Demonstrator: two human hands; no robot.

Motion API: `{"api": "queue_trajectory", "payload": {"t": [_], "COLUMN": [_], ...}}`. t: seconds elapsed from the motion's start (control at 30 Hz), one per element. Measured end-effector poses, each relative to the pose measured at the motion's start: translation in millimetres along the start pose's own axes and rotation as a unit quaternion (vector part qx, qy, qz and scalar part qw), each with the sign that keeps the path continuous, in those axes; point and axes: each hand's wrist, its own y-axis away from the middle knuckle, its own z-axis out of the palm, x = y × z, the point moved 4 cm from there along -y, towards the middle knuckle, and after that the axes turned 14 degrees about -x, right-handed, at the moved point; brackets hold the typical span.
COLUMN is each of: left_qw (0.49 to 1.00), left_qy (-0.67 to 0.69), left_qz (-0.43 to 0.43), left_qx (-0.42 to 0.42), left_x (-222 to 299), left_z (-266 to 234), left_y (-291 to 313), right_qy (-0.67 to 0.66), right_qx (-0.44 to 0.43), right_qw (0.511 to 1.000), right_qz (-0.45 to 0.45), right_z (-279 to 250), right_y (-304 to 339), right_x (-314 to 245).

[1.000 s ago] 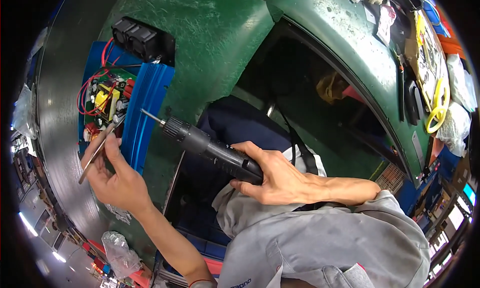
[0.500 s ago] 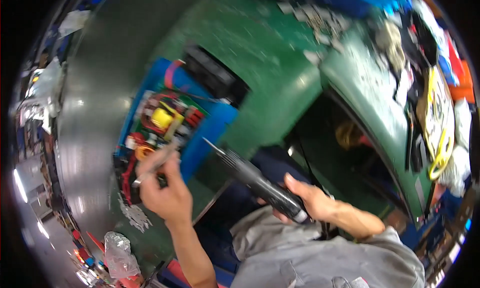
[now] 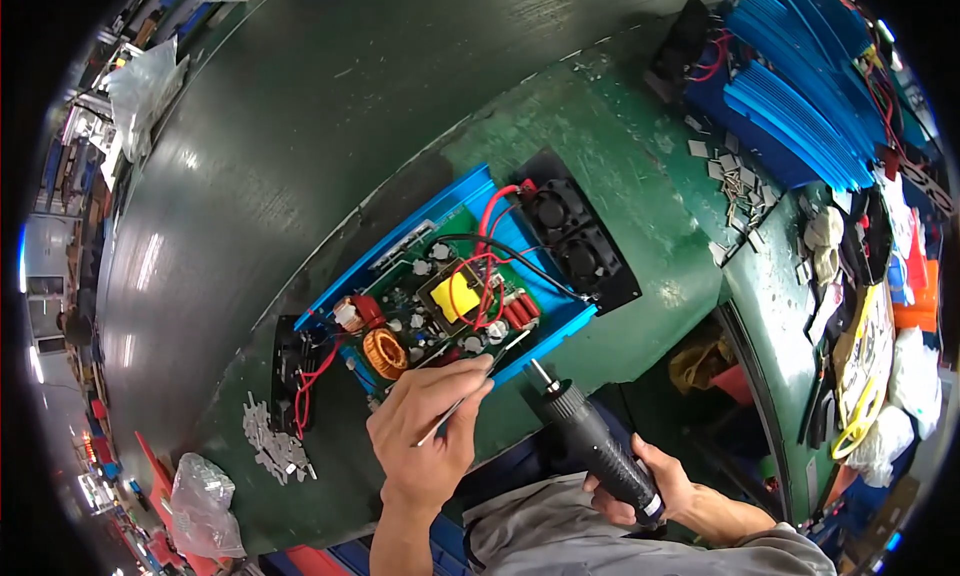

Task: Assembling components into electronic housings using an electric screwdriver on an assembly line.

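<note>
My left hand (image 3: 420, 446) pinches a pair of slim metal tweezers (image 3: 440, 423), whose far end reaches over the near side of a blue metal housing (image 3: 563, 328). Inside the housing lies a green circuit board with a yellow transformer (image 3: 455, 298), a copper-wound coil (image 3: 384, 353) and red and black wires. A black panel with two fans (image 3: 566, 228) sits at the housing's right end, and another black end panel (image 3: 292, 368) at its left. In my right hand (image 3: 664, 484) is a black electric screwdriver (image 3: 597, 444), its bit pointing up and left, just short of the housing's near edge.
Small grey pads (image 3: 272, 441) lie left of the housing. More pads and screws (image 3: 738, 186) are scattered at the right, below stacked blue finned housings (image 3: 800, 116). A clear plastic bag (image 3: 205, 506) rests at the lower left. Gloves and yellow-handled tools crowd the right edge.
The view has shifted, so the housing appears lower and further right. My left hand has moved from the housing's left part to its near side. Both hands keep hold of their tools.
</note>
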Motion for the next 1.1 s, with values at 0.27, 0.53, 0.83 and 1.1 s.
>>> {"api": "queue_trajectory", "payload": {"t": [0.27,0.53,0.83,1.1], "left_qw": [0.999,0.998,0.951,0.969], "left_qy": [0.001,-0.056,-0.25,-0.202], "left_qz": [0.009,0.01,0.002,0.057], "left_qx": [-0.031,-0.004,-0.181,-0.129], "left_x": [0,19,16,7], "left_z": [1,-23,12,10], "left_y": [-3,-4,-15,-17], "right_qy": [0.119,0.356,0.435,0.276], "right_qx": [-0.036,0.162,0.178,0.158], "right_qw": [0.991,0.92,0.882,0.948], "right_qz": [-0.041,-0.018,-0.039,0.008], "right_z": [12,22,10,-4], "right_y": [2,8,14,8], "right_x": [-6,-12,-15,-25]}}
